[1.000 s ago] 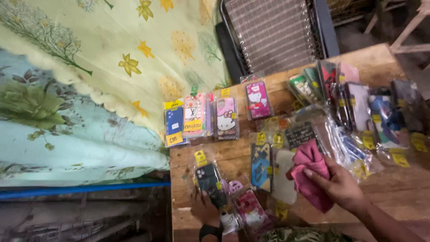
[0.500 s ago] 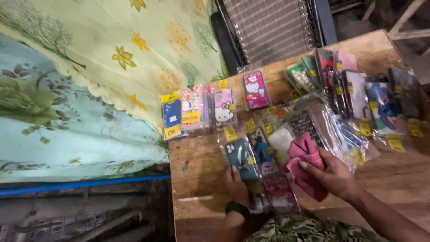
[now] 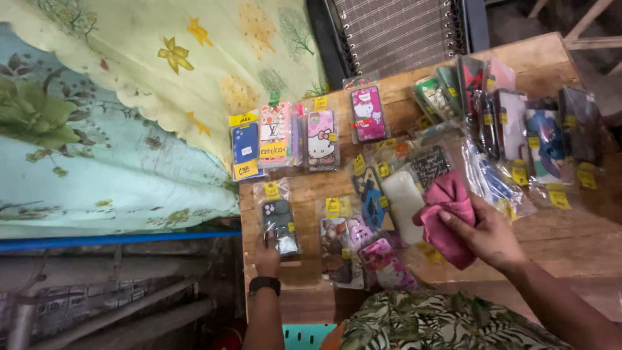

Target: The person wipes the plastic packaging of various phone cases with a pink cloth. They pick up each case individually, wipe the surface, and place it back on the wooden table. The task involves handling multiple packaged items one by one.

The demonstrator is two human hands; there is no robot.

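Note:
My left hand (image 3: 267, 258), with a black band on its wrist, grips the lower edge of a dark phone case in a clear packet (image 3: 278, 219) near the left edge of the wooden table (image 3: 570, 223). My right hand (image 3: 486, 234) holds a crumpled pink cloth (image 3: 447, 217) over the packets in the middle. Beside the cloth lies a white case (image 3: 403, 204). Pink and patterned packaged cases (image 3: 382, 262) lie between my hands.
Several packaged phone cases with yellow tags cover the table: a row at the back left (image 3: 285, 139) and an overlapping pile at the right (image 3: 518, 129). A floral sheet (image 3: 110, 123) hangs to the left. A dark wire-grid rack (image 3: 395, 32) stands behind the table.
My left hand has carried the dark packaged case from the middle of the table to its left edge. My right hand with the pink cloth has stayed about where it was.

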